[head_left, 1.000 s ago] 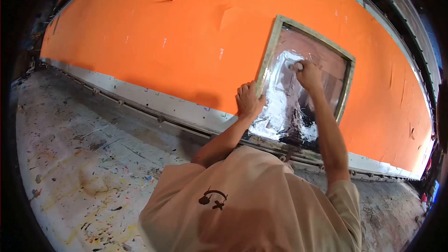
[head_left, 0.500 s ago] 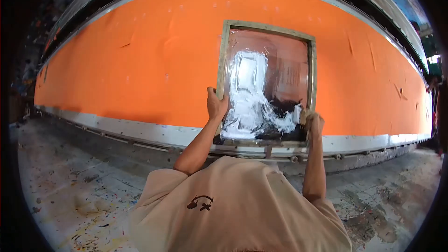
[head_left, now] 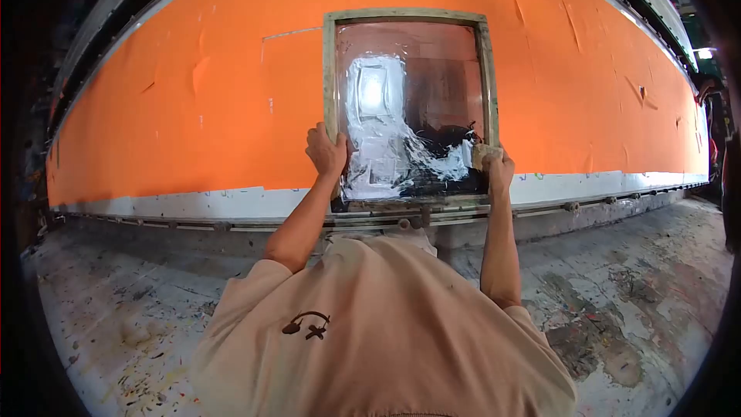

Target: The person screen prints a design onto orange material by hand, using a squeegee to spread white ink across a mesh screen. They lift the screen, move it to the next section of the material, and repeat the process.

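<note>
A wooden-framed screen [head_left: 329, 77] lies on the orange sheet [head_left: 231, 100] in front of me. White paste [head_left: 378, 147] is smeared over the left and lower part of its mesh, beside a dark patch at the lower right. My left hand [head_left: 326, 151] is closed round the frame's left side. At the lower right corner, my right hand [head_left: 500, 168] is closed against the frame's right side. Beside its fingers is a tan block [head_left: 485, 156], edged with white paste, whose lower part the hand partly hides.
The long table's pale edge [head_left: 208, 203] runs below the orange sheet, with a metal rail [head_left: 571, 206] along it. A paint-stained floor [head_left: 131, 301] lies on both sides of me. Part of a person [head_left: 718, 100] shows at the far right.
My view has shifted, so the frame and both hands appear farther left and higher. A pale marked line on the orange sheet now shows left of the frame. Both hands remain at the frame's sides.
</note>
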`<state>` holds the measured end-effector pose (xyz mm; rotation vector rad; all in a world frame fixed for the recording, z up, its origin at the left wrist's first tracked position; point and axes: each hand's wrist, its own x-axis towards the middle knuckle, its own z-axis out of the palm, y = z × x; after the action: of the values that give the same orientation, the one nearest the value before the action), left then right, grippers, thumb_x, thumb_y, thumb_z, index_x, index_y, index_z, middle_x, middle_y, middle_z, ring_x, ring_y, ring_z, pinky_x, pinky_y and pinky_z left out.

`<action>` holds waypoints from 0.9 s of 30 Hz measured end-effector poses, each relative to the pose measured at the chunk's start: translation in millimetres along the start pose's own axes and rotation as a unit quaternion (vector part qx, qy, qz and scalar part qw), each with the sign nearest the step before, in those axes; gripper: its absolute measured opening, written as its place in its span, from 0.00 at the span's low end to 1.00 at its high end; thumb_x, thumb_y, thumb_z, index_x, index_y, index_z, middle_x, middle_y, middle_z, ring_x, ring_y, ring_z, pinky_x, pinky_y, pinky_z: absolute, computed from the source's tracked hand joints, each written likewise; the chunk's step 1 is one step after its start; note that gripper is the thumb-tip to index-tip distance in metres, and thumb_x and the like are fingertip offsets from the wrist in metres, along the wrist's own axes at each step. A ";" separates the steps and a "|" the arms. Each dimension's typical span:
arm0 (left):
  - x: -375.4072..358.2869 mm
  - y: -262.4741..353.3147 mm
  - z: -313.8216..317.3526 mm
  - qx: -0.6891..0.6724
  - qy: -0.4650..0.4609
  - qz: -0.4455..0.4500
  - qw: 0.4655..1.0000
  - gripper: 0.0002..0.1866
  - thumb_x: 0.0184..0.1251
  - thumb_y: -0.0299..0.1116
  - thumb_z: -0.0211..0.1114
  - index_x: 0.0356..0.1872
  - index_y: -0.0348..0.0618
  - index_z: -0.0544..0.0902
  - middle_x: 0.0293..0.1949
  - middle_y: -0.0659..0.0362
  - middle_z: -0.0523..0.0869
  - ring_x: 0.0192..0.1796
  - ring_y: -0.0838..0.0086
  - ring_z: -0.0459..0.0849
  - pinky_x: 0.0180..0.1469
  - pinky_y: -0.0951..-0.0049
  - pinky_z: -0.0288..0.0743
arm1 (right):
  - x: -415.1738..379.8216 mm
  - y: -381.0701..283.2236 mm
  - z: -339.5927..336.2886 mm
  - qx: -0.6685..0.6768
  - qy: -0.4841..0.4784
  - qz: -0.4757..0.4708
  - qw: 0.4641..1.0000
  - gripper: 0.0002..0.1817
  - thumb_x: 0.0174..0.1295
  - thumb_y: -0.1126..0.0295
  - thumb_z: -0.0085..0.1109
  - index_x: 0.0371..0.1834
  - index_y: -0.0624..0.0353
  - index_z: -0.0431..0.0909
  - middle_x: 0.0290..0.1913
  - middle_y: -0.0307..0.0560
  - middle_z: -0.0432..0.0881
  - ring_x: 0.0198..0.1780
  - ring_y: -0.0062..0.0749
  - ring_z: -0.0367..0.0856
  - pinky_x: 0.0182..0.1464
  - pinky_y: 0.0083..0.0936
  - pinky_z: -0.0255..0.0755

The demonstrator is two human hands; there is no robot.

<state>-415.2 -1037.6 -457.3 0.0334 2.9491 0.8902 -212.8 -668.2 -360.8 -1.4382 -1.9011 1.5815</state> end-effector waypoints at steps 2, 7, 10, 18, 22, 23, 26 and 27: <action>3.9 -0.3 -4.5 0.014 -0.026 -0.008 1.000 0.25 0.65 0.41 0.71 0.58 0.37 0.77 0.49 0.42 0.80 0.54 0.44 0.80 0.52 0.41 0.75 | -10.9 -11.6 8.4 -0.001 -0.022 -0.018 1.000 0.28 0.53 0.75 0.57 0.60 0.71 0.83 0.35 0.40 0.82 0.34 0.25 0.78 0.38 0.22 0.74; -11.4 3.1 -12.9 -0.037 -0.055 -0.030 0.997 0.25 0.65 0.41 0.71 0.57 0.36 0.77 0.50 0.41 0.80 0.54 0.44 0.80 0.52 0.41 0.75 | -59.8 -16.3 47.6 -0.350 0.032 -0.158 0.923 0.21 0.52 0.69 0.71 0.50 0.63 0.89 0.49 0.62 0.88 0.58 0.60 0.84 0.71 0.51 0.69; -11.3 4.8 -13.5 -0.061 -0.034 -0.030 0.997 0.26 0.64 0.40 0.72 0.58 0.36 0.77 0.51 0.42 0.80 0.55 0.44 0.80 0.52 0.42 0.74 | -72.1 -65.5 123.6 -0.452 -0.209 -0.328 0.803 0.15 0.51 0.68 0.70 0.44 0.53 0.90 0.46 0.47 0.91 0.55 0.46 0.87 0.79 0.65 0.49; -0.2 11.6 -8.8 -0.069 -0.023 -0.029 0.997 0.28 0.60 0.39 0.76 0.58 0.38 0.78 0.51 0.44 0.79 0.57 0.44 0.78 0.55 0.42 0.72 | 31.3 -119.1 312.1 -0.493 -0.213 -0.436 0.722 0.15 0.52 0.72 0.67 0.45 0.53 0.91 0.44 0.52 0.90 0.51 0.48 0.88 0.63 0.46 0.77; 2.6 17.3 -14.2 -0.078 -0.049 -0.062 0.994 0.27 0.59 0.38 0.76 0.57 0.39 0.78 0.51 0.45 0.79 0.56 0.46 0.78 0.54 0.44 0.73 | -39.6 -84.9 262.4 -0.454 -0.196 -0.520 0.696 0.15 0.49 0.72 0.69 0.43 0.52 0.90 0.42 0.51 0.88 0.49 0.47 0.86 0.64 0.44 0.77; 3.6 17.4 -14.9 -0.067 -0.061 -0.067 0.994 0.27 0.59 0.38 0.76 0.57 0.40 0.78 0.51 0.46 0.79 0.56 0.46 0.79 0.54 0.45 0.73 | -44.2 -89.0 251.9 -0.462 -0.253 -0.504 0.684 0.16 0.50 0.71 0.68 0.44 0.53 0.91 0.42 0.52 0.88 0.49 0.48 0.87 0.66 0.45 0.75; 2.4 16.3 -10.7 -0.069 -0.018 -0.016 0.997 0.23 0.61 0.38 0.75 0.55 0.42 0.79 0.50 0.49 0.79 0.55 0.50 0.79 0.54 0.49 0.74 | -5.6 -109.7 246.2 -0.481 -0.372 -0.370 0.703 0.18 0.53 0.68 0.66 0.48 0.53 0.91 0.46 0.54 0.90 0.49 0.50 0.88 0.71 0.49 0.71; 1.0 17.6 -12.9 -0.065 -0.012 -0.009 0.998 0.23 0.61 0.38 0.75 0.55 0.42 0.79 0.50 0.49 0.79 0.55 0.50 0.79 0.54 0.49 0.74 | 15.8 -119.7 256.4 -0.487 -0.431 -0.249 0.717 0.19 0.55 0.67 0.65 0.50 0.54 0.91 0.48 0.56 0.90 0.50 0.51 0.89 0.73 0.52 0.68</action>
<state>-417.0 -1030.0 -436.9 0.0109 2.8573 1.0703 -467.2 -793.0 -356.3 -0.0974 -3.5955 0.9822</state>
